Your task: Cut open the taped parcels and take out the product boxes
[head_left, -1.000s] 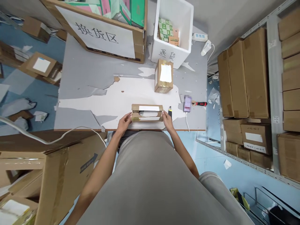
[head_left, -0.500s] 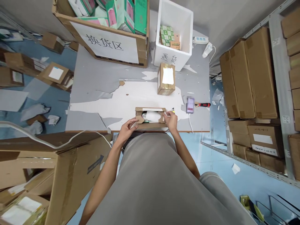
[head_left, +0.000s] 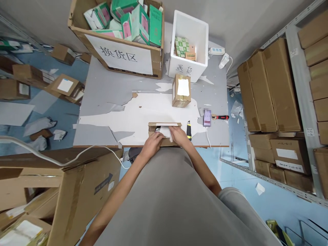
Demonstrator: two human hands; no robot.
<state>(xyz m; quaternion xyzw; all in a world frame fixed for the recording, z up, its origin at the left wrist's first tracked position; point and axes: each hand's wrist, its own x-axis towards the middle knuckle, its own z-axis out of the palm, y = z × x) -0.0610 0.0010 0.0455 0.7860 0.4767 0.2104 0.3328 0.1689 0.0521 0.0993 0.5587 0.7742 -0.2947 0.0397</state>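
While it gapes upward, the carton (head_left: 152, 129) (slim) stretches left-to-right.

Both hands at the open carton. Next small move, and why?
Probably ease the white item up out of the carton: the carton is open, and the left hand and right hand are both at its opening, close to the item.
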